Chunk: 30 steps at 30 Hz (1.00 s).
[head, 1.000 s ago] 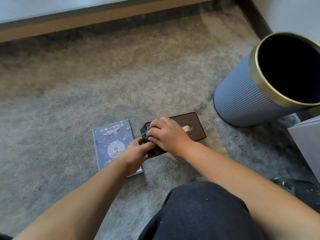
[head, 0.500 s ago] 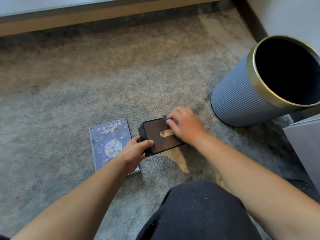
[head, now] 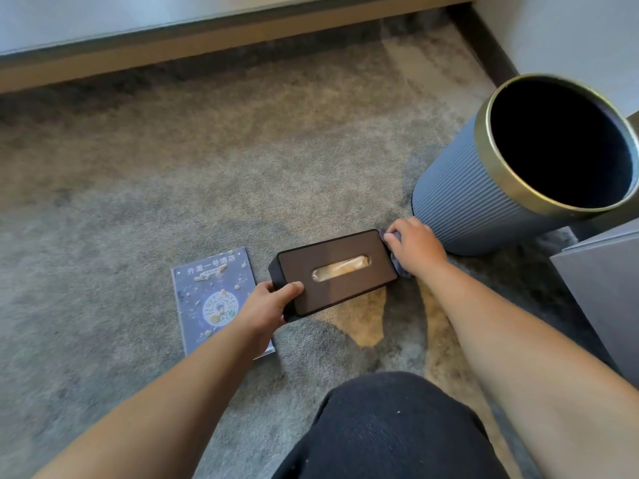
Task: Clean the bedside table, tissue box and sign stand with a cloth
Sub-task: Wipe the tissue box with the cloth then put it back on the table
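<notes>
The tissue box (head: 337,271) lies flat on the grey carpet (head: 138,174), just below the middle of the view, its dark brown top facing up with tissue showing through the oval slot. The left hand (head: 268,305) grips the box's near-left corner at about 7 o'clock from the slot, thumb curled over the top edge. The right hand (head: 413,245) sits at the box's far-right end, at about 2 o'clock from the slot, fingers clamped on a bunched grey cloth (head: 399,267) that presses against that end face.

Just beside the box at 9 o'clock, the sign stand (head: 211,292) lies flat, a blue card speckled with pale spots; the left wrist covers its near-right corner. At 2 o'clock from the box stands a ribbed blue-grey bin (head: 460,198) with a gold rim, close behind the right hand, so that end of the box has little room. At 3 o'clock, by the frame's edge, is the grey corner of a piece of furniture (head: 601,288). A dark-clothed knee (head: 390,430) fills the bottom at 6 o'clock. A wooden base strip (head: 207,46) runs along the top at 12 o'clock.
</notes>
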Each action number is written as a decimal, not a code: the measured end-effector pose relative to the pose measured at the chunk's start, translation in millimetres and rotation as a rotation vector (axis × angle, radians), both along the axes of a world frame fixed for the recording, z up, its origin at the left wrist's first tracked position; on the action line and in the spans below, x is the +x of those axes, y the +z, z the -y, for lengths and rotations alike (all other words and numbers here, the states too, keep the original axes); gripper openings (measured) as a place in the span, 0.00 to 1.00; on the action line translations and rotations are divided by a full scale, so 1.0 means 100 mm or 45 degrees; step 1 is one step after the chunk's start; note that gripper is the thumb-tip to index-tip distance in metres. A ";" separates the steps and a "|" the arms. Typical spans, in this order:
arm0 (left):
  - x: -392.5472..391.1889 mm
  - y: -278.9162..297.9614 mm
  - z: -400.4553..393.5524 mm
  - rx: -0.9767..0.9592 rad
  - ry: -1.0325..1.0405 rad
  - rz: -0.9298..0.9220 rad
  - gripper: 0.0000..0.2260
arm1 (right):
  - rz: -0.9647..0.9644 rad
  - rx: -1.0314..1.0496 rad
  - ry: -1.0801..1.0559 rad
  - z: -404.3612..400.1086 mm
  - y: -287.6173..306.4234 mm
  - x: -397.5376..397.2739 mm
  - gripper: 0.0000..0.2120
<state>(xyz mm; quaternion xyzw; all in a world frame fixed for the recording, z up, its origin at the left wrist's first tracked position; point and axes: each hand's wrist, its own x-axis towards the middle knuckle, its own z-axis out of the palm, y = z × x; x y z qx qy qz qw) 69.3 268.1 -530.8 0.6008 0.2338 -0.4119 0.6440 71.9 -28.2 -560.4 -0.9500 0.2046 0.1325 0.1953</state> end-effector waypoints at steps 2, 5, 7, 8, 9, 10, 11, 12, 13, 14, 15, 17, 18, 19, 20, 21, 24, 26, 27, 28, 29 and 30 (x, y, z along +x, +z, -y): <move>0.00 -0.03 0.01 0.039 0.011 -0.001 0.18 | 0.110 0.103 0.044 -0.11 0.03 0.06 0.10; -0.02 -0.08 0.03 0.101 0.032 0.014 0.17 | 0.116 0.016 0.122 -0.32 -0.05 -0.04 0.11; -0.04 -0.07 0.05 0.118 0.038 0.025 0.16 | 0.159 -0.093 0.124 -0.37 -0.09 -0.20 0.11; -0.04 -0.06 0.05 0.126 0.037 0.027 0.16 | 0.179 -0.119 0.127 -0.39 -0.08 -0.30 0.10; -0.04 -0.05 0.05 0.130 0.040 0.026 0.16 | 0.191 -0.125 0.134 -0.39 -0.08 -0.41 0.10; -0.04 -0.05 0.06 0.136 0.037 0.024 0.16 | 0.188 -0.121 0.139 -0.38 -0.07 -0.52 0.10; -0.03 -0.04 0.06 0.135 0.035 0.019 0.17 | 0.168 -0.108 0.141 -0.37 -0.07 -0.62 0.10; -0.02 -0.03 0.06 0.135 0.027 0.018 0.17 | 0.142 -0.072 0.132 -0.35 -0.07 -0.71 0.10; -0.01 -0.02 0.06 0.132 0.024 0.013 0.17 | 0.108 -0.009 0.095 -0.33 -0.06 -0.79 0.10; -0.01 -0.01 0.06 0.132 0.017 0.011 0.17 | 0.059 0.084 0.026 -0.30 -0.03 -0.85 0.09; 0.00 -0.01 0.06 0.125 0.019 0.010 0.16 | 0.006 0.190 -0.065 -0.27 0.01 -0.88 0.08; 0.01 0.02 0.06 0.110 0.019 0.008 0.15 | -0.083 0.368 -0.244 -0.21 0.11 -0.87 0.05; 0.01 0.04 0.06 0.113 0.012 0.010 0.14 | -0.094 0.441 -0.344 -0.20 0.16 -0.84 0.04; 0.01 0.06 0.06 0.115 0.005 0.004 0.14 | -0.077 0.527 -0.461 -0.19 0.21 -0.80 0.05; 0.02 0.10 0.06 0.118 -0.010 0.003 0.12 | -0.036 0.627 -0.572 -0.20 0.26 -0.75 0.06; 0.04 0.14 0.06 0.112 -0.014 0.005 0.11 | 0.008 0.729 -0.663 -0.21 0.30 -0.71 0.08; 0.12 0.36 0.02 0.108 -0.014 0.018 0.13 | 0.046 1.010 -0.798 -0.27 0.44 -0.62 0.10; 0.20 0.54 -0.05 0.107 -0.028 0.039 0.12 | 0.028 1.065 -0.790 -0.29 0.58 -0.59 0.11; 0.24 0.65 -0.08 0.100 -0.033 0.052 0.10 | 0.022 1.084 -0.786 -0.31 0.69 -0.57 0.12; 0.28 0.76 -0.12 0.094 -0.039 0.060 0.09 | 0.029 1.106 -0.787 -0.33 0.82 -0.55 0.12; 0.32 0.89 -0.16 0.082 -0.042 0.065 0.09 | 0.051 1.126 -0.796 -0.35 0.96 -0.52 0.12; 0.36 1.03 -0.19 0.068 -0.046 0.066 0.10 | 0.091 1.141 -0.803 -0.37 1.11 -0.49 0.12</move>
